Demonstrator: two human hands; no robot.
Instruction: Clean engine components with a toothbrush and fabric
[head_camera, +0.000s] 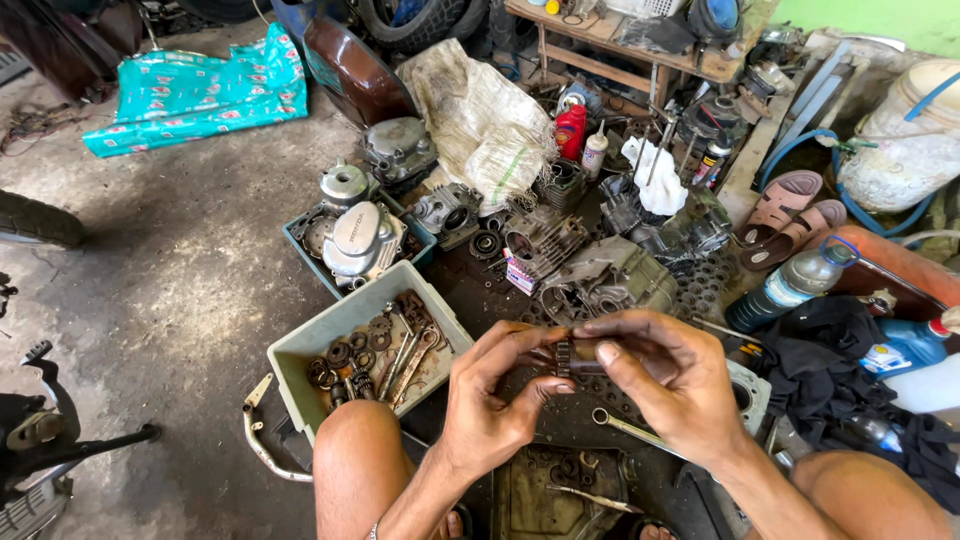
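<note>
Small metal gear part (566, 356) pinched between left hand (490, 405) and right hand (668, 385) fingertips

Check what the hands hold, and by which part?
Both hands, left hand and right hand, pinch a small ribbed metal gear-like part by its ends between fingertips.

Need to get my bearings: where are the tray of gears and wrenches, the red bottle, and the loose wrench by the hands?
tray (300, 345), head view, left rim
red bottle (571, 132), head view, body
wrench (602, 416), head view, ring end
</note>
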